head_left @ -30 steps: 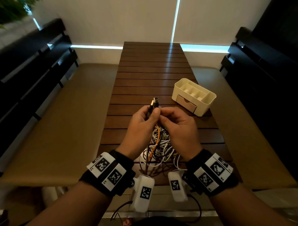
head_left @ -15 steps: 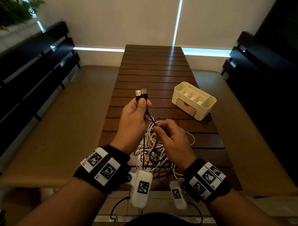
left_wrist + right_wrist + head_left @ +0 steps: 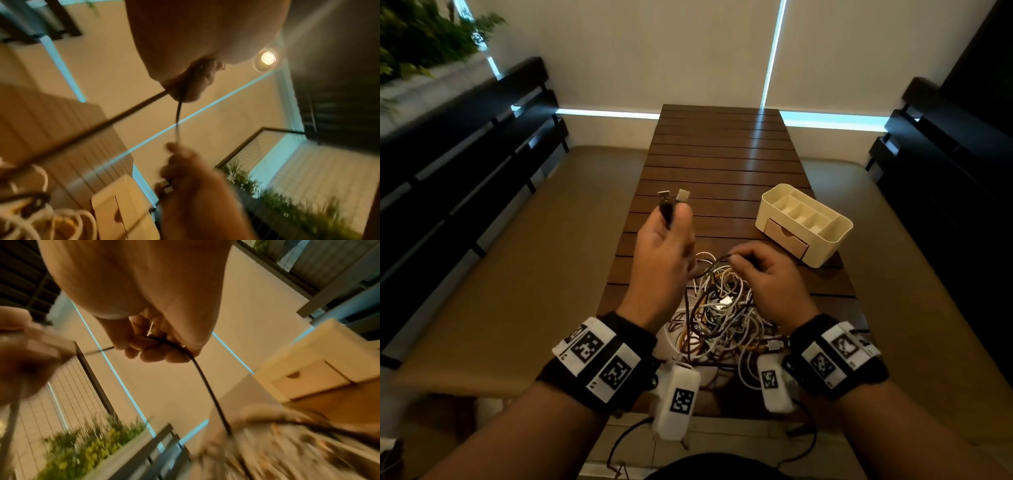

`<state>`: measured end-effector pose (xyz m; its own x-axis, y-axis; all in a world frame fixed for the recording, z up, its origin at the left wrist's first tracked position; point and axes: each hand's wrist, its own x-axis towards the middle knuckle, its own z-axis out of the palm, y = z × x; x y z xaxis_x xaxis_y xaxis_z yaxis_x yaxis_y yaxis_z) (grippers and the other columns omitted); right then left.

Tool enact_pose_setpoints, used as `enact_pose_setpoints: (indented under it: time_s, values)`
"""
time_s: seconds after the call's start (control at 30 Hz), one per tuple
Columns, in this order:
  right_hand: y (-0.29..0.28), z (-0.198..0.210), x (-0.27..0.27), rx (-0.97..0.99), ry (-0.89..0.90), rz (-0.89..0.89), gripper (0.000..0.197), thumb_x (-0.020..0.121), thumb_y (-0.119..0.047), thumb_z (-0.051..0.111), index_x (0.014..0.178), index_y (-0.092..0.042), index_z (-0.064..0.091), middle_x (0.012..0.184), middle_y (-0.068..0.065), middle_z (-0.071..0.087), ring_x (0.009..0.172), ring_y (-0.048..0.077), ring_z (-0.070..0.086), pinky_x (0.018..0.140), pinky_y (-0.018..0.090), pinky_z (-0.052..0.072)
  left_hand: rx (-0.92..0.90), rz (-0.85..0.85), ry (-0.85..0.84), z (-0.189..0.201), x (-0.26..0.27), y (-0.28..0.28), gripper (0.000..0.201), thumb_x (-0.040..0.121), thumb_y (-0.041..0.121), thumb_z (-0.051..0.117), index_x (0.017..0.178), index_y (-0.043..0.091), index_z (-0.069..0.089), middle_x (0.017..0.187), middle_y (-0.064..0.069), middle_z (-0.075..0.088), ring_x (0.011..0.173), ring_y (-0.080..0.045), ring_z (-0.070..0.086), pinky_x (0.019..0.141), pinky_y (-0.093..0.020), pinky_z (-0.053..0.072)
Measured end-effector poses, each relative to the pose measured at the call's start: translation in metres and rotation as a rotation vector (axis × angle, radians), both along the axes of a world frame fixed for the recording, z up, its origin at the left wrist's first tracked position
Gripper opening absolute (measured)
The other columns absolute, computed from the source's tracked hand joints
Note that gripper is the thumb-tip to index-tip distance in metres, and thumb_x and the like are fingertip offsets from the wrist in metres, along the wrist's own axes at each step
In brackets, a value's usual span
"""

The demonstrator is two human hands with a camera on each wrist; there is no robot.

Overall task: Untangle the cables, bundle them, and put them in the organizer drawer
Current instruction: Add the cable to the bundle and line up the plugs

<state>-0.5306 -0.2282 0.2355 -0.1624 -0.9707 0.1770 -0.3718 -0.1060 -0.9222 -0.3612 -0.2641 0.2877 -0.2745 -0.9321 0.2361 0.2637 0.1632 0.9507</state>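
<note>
A tangle of white, brown, orange and black cables (image 3: 719,308) lies on the wooden table (image 3: 722,164) near its front edge. My left hand (image 3: 671,236) is raised above the table and pinches the two plug ends of a black cable (image 3: 667,209), which stick up past the fingers. My right hand (image 3: 760,270) hovers over the heap and pinches a strand of the same black cable (image 3: 197,368). The cream organizer (image 3: 804,226) stands to the right, its small drawer (image 3: 786,238) closed.
Padded benches (image 3: 500,274) run along both sides of the table, with dark slatted backrests (image 3: 465,144) behind them. The far half of the table holds nothing. A plant (image 3: 417,37) shows at the upper left.
My hands have parted: the left one has lifted the plug ends up and to the left, while the right has slid down the black cable toward the heap.
</note>
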Motion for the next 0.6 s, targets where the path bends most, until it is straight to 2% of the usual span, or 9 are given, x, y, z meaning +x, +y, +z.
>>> enact_pose_setpoints:
  time_s: [0.07, 0.13, 0.17, 0.3, 0.37, 0.43, 0.53, 0.6]
  values:
    - [-0.003, 0.026, 0.001, -0.108, 0.031, 0.029, 0.012, 0.096, -0.015, 0.062, 0.097, -0.026, 0.069, 0.093, -0.006, 0.067, 0.087, 0.009, 0.063, 0.077, 0.023, 0.052, -0.107, 0.022, -0.212, -0.002, 0.002, -0.004, 0.021, 0.094, 0.035, 0.062, 0.085, 0.02, 0.051, 0.067, 0.01, 0.043, 0.056, -0.006, 0.04, 0.051, -0.021, 0.038]
    - [-0.005, 0.048, 0.005, -0.211, 0.095, 0.072, 0.012, 0.092, -0.012, 0.066, 0.098, -0.022, 0.068, 0.091, -0.006, 0.066, 0.083, 0.008, 0.062, 0.073, 0.017, 0.051, -0.163, -0.003, -0.369, -0.001, 0.002, -0.008, 0.012, 0.093, 0.033, 0.067, 0.089, 0.023, 0.06, 0.067, 0.013, 0.052, 0.059, -0.004, 0.047, 0.056, -0.022, 0.041]
    - [-0.005, 0.054, 0.007, -0.233, 0.102, 0.082, 0.014, 0.091, -0.01, 0.067, 0.099, -0.022, 0.067, 0.092, -0.006, 0.067, 0.082, 0.008, 0.063, 0.071, 0.018, 0.052, -0.179, -0.028, -0.44, 0.002, 0.002, -0.01, 0.01, 0.094, 0.03, 0.066, 0.088, 0.023, 0.063, 0.065, 0.015, 0.055, 0.059, -0.002, 0.049, 0.058, -0.02, 0.041]
    - [-0.001, 0.047, 0.01, -0.155, 0.044, 0.047, 0.019, 0.087, -0.022, 0.074, 0.099, -0.028, 0.061, 0.091, -0.002, 0.067, 0.083, 0.019, 0.066, 0.073, 0.041, 0.059, -0.212, -0.133, -0.68, 0.012, 0.008, -0.018, 0.021, 0.096, 0.025, 0.064, 0.076, 0.02, 0.064, 0.054, 0.013, 0.05, 0.05, -0.004, 0.042, 0.049, -0.017, 0.033]
    - [0.002, 0.037, 0.01, -0.123, 0.045, 0.055, 0.019, 0.086, -0.027, 0.075, 0.097, -0.031, 0.06, 0.09, -0.005, 0.066, 0.082, 0.018, 0.065, 0.074, 0.044, 0.059, -0.203, -0.183, -0.763, 0.013, 0.013, -0.018, 0.02, 0.095, 0.025, 0.066, 0.077, 0.017, 0.064, 0.048, 0.015, 0.049, 0.047, -0.002, 0.04, 0.047, -0.014, 0.032]
    - [0.005, 0.028, 0.009, -0.111, 0.038, 0.062, 0.015, 0.09, -0.026, 0.071, 0.096, -0.032, 0.06, 0.087, -0.009, 0.064, 0.08, 0.015, 0.063, 0.075, 0.041, 0.057, -0.193, -0.177, -0.765, 0.013, 0.016, -0.016, 0.021, 0.095, 0.025, 0.066, 0.079, 0.011, 0.065, 0.047, 0.015, 0.048, 0.047, -0.002, 0.039, 0.048, -0.017, 0.033]
    - [0.008, 0.011, 0.002, -0.028, -0.026, 0.009, 0.009, 0.097, -0.022, 0.06, 0.099, -0.03, 0.063, 0.09, -0.001, 0.065, 0.085, 0.02, 0.063, 0.08, 0.042, 0.055, -0.158, -0.04, -0.633, 0.016, 0.025, -0.019, 0.024, 0.096, 0.023, 0.064, 0.082, 0.005, 0.062, 0.05, 0.013, 0.044, 0.045, -0.005, 0.036, 0.048, -0.023, 0.032]
    - [0.011, 0.002, 0.001, 0.059, -0.034, 0.011, 0.009, 0.1, -0.023, 0.056, 0.098, -0.026, 0.064, 0.086, -0.001, 0.066, 0.083, 0.014, 0.063, 0.082, 0.038, 0.054, -0.146, 0.004, -0.564, 0.017, 0.032, -0.02, 0.027, 0.098, 0.022, 0.061, 0.084, -0.001, 0.06, 0.054, 0.011, 0.042, 0.046, -0.006, 0.035, 0.05, -0.027, 0.032]
